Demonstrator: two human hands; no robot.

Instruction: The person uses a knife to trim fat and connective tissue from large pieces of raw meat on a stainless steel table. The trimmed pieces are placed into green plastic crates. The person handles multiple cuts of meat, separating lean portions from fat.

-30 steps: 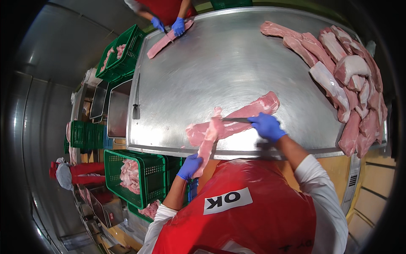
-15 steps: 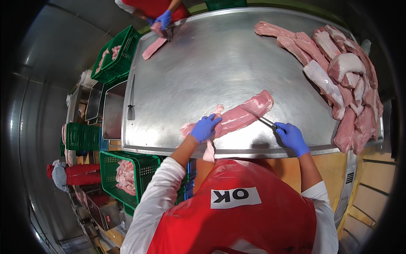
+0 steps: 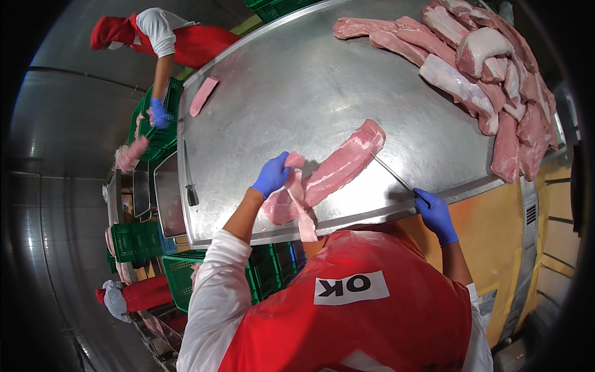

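My blue-gloved left hand (image 3: 270, 172) grips the upper end of a pale strip of meat (image 3: 304, 223), which hangs toward the steel table's near edge (image 3: 270, 236) across a long pink loin (image 3: 339, 167). My right hand (image 3: 436, 216) is closed on the handle of a long knife (image 3: 393, 172), whose tip lies at the right part of that loin. A second knife (image 3: 190, 188) lies by the table's left edge.
A pile of meat slabs (image 3: 471, 80) covers the upper right. A short piece (image 3: 204, 96) lies upper left. A co-worker (image 3: 198, 43) reaches toward green crates (image 3: 167, 146). Another person (image 3: 142, 293) is at lower left, near more crates (image 3: 180, 273) and steel trays (image 3: 168, 192).
My left hand has moved up onto the strip's upper end. The knife and right hand have shifted rightward. The co-worker has left the cut meat and moved leftward to the crates. The view has turned.
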